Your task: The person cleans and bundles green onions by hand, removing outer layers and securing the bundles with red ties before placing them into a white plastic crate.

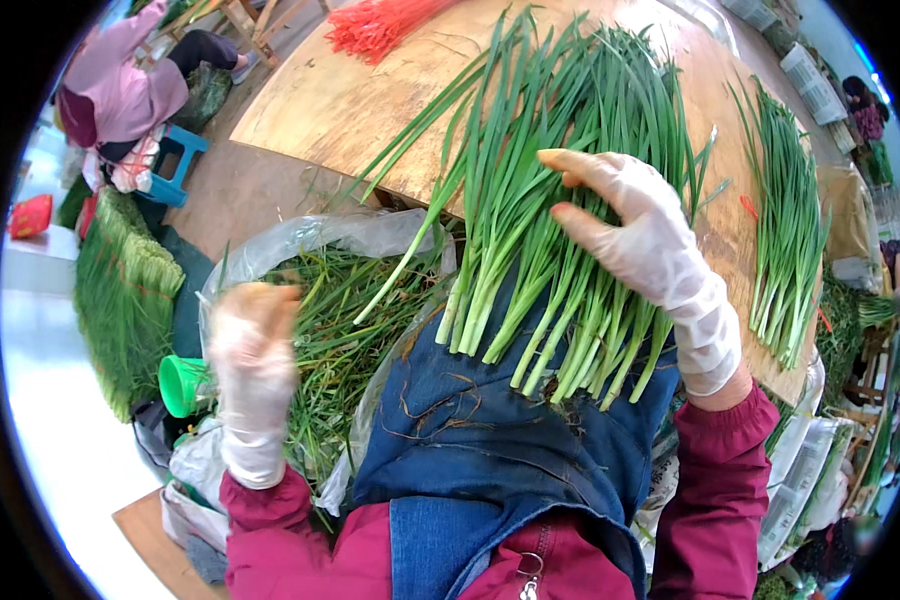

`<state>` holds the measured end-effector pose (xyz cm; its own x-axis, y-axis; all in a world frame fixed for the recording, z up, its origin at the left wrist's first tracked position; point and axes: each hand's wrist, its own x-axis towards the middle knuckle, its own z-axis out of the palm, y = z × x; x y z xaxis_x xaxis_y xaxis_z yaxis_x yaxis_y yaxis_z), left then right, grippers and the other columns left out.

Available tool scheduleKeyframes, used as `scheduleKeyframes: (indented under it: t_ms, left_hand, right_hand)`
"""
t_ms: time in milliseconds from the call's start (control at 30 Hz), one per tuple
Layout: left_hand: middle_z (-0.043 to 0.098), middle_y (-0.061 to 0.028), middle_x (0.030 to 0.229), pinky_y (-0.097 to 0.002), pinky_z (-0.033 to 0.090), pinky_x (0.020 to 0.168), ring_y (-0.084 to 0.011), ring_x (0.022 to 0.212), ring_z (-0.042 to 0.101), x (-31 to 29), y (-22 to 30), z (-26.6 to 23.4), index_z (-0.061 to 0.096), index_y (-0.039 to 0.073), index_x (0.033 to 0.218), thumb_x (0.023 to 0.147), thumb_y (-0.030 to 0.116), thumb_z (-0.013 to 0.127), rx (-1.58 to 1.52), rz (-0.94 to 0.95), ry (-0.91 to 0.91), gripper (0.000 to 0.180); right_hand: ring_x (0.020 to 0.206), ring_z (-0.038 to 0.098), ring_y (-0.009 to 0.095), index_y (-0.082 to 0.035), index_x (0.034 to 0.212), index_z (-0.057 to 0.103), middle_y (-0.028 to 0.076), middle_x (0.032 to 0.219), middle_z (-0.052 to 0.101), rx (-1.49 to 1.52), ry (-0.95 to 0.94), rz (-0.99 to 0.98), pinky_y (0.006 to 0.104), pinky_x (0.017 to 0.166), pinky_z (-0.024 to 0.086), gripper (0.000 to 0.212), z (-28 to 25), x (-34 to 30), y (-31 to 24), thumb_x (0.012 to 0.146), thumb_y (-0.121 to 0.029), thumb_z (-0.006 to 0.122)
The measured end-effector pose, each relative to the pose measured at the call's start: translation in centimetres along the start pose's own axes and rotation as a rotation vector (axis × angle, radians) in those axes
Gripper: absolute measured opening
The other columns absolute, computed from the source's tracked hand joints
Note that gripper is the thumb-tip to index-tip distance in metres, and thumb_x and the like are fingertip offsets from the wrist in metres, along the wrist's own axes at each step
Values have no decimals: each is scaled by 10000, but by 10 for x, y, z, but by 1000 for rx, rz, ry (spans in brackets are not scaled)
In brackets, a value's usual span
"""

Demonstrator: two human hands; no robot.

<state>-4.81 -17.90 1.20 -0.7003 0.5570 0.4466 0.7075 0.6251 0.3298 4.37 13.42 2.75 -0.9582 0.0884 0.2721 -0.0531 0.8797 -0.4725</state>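
Note:
A thick spread of garlic chives (515, 190) lies across the table edge. Its pale stem ends hang over my lap, which a blue denim apron (430, 410) covers. Over the right part of the chives is my right hand (635, 225) in a thin white glove, its thumb and fingers apart and bare at the tips. Nothing shows between them. Smeared by motion, my gloved left hand (255, 340) hovers over the left side of a clear plastic bag (300, 235) filled with loose green scraps (340, 340). Its fingers are too blurred to read.
On the wooden table (320, 110) lie red plastic strips (378, 28) at the far edge and a separate chive bundle (782, 230) at the right. Leftward are a green cup (181, 386), stacked chives (125, 300) and a blue stool (178, 165) near a seated person (120, 80).

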Motion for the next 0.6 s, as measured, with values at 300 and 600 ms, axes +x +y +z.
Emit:
scheduleKeyframes:
  t_ms: [300, 600]
  left_hand:
    - [564, -104, 753, -313, 444, 561, -248, 624, 560, 35, 64, 69, 589, 30, 929, 661, 28, 658, -115, 293, -206, 277]
    - [588, -124, 796, -296, 460, 546, -223, 623, 572, 30, 70, 75, 581, 1, 898, 715, 229, 694, -224, 99, -125, 313]
  right_hand:
    - [821, 531, 267, -65, 838, 619, 96, 811, 550, -265, -7, -113, 373, 790, 378, 183, 15, 3, 2, 690, -150, 555]
    - [813, 517, 270, -61, 849, 612, 86, 789, 530, -149, 70, -96, 374, 791, 378, 183, 11, -14, 11, 669, -64, 582]
